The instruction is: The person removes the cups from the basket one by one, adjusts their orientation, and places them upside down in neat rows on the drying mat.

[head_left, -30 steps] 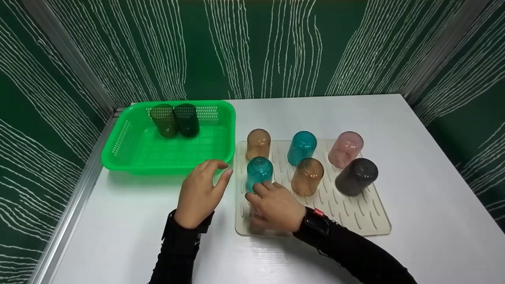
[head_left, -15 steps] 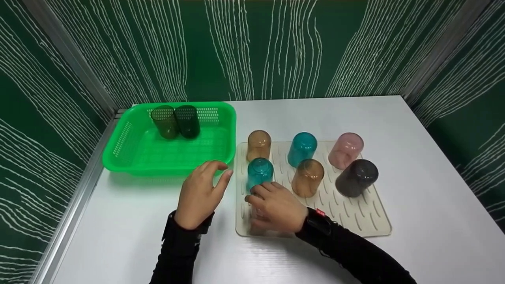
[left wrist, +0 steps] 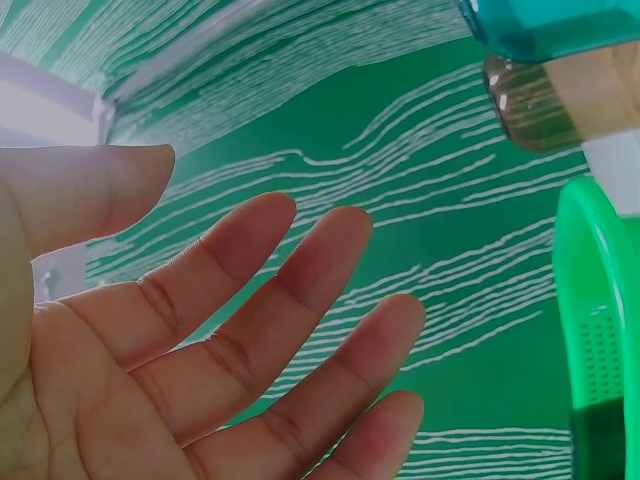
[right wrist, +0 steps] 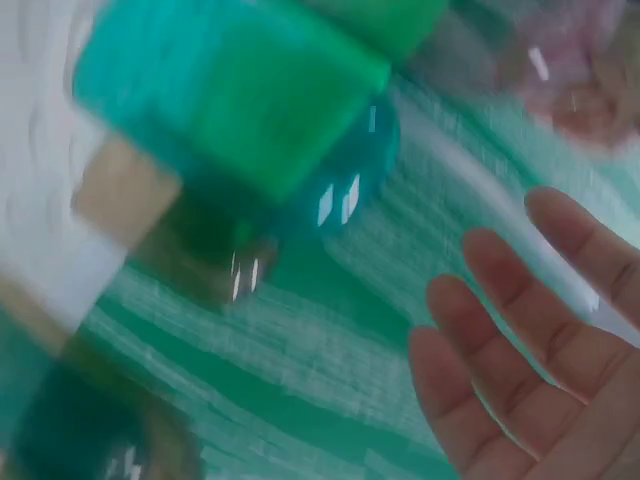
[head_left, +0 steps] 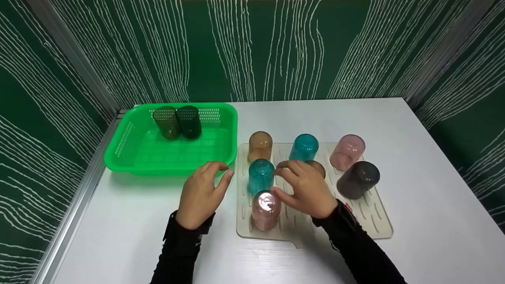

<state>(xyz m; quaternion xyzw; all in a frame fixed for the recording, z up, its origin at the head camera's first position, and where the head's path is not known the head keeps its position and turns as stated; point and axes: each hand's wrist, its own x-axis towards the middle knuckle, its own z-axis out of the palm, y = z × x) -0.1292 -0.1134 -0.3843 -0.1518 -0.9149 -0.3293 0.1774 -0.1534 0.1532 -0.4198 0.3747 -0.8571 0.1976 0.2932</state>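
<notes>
My right hand (head_left: 305, 189) hovers over the drying mat with its fingers loosely bent and nothing in them. Just left of it, a pink cup (head_left: 266, 213) stands upside down at the mat's near left corner. Behind that cup is a teal cup (head_left: 261, 177), also upturned and close to the right fingertips. An amber cup (head_left: 317, 169) is partly hidden behind the right hand. My left hand (head_left: 203, 193) holds nothing; it is raised in front of the basket, fingers relaxed and thumb apart, as the left wrist view also shows.
The beige mat (head_left: 365, 221) also bears another amber cup (head_left: 260, 146), a second teal cup (head_left: 304, 146), a second pink cup (head_left: 348, 152) and a dark grey cup (head_left: 358, 180). In the green basket (head_left: 169, 167), an olive-looking cup (head_left: 167, 123) and a dark cup (head_left: 189, 123) lean at the back.
My right hand has let go of the pink cup at the near left corner and moved up and to the right. That cup now shows fully. The left hand has stayed in place.
</notes>
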